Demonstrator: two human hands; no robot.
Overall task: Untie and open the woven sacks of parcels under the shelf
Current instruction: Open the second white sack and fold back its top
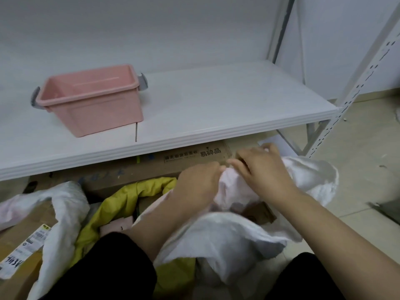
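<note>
A white woven sack [229,237] lies on the floor in front of me, just below the shelf's front edge. Its bunched pinkish-white neck [232,187] rises between my hands. My left hand [198,182] grips the neck from the left, fingers curled into the cloth. My right hand [262,169] pinches the top of the neck from the right, fingertips meeting the left hand's. A brown carton [258,212] shows inside the sack's folds. Another white sack [62,211] lies opened at the left over a labelled carton [23,241]. A yellow sack [129,195] lies between them.
A white shelf board [216,105] spans the view with a pink plastic bin [93,102] on it. Under it lies a brown carton [194,158] with printed text. A perforated white upright [355,83] stands at the right, beside tiled floor [363,169].
</note>
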